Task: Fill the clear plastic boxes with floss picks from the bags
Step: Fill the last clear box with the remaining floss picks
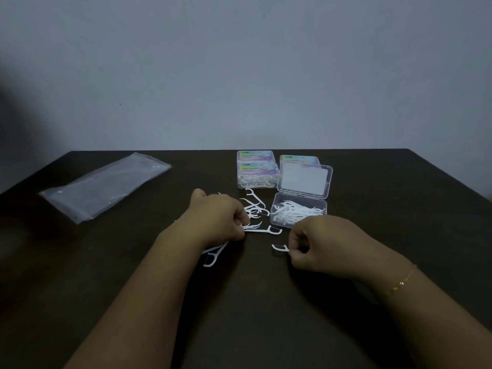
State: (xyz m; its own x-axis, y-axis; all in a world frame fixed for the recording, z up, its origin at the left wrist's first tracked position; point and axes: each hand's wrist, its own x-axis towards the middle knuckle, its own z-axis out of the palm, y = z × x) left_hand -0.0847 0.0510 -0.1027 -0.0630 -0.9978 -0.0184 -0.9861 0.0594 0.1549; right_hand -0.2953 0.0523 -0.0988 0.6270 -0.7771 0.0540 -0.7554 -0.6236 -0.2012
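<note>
The open clear box sits mid-table, half full of floss picks, its lid raised behind. The left hand covers part of the loose picks and pinches several. The right hand pinches one pick by its handle, which is hidden. Closed boxes and a plastic bag lie beyond.

Both my forearms are bare all the way down, no sleeves showing. My left hand wears no rings or watch that I can see. Around the wrist behind my right hand sits a thin gold chain bracelet with small links.
</note>
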